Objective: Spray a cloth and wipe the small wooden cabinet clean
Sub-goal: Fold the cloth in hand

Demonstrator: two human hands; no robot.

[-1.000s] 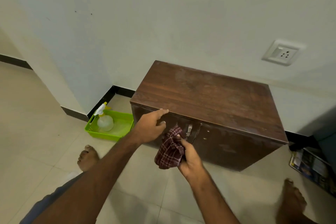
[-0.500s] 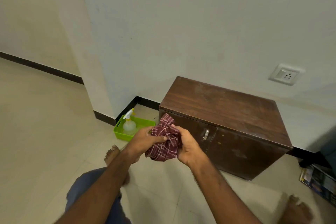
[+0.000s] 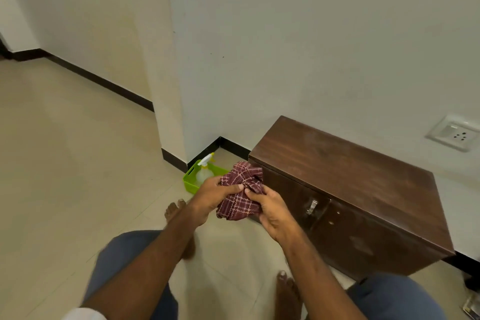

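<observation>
Both hands hold the bunched checked cloth [image 3: 240,196]: left hand [image 3: 217,196] closed on its left side, right hand [image 3: 272,211] on its right. The wooden cabinet [image 3: 350,189] stands at 3 o'clock. The spray bottle [image 3: 204,172] sits in the green basket [image 3: 191,183] at 11 o'clock, untouched. Judged: whether the cloth has been sprayed cannot be told; wiping remains.

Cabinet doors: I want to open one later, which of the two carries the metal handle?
The left door, nearest the cloth; its handle sits by the centre seam. The right door shows none.
</observation>
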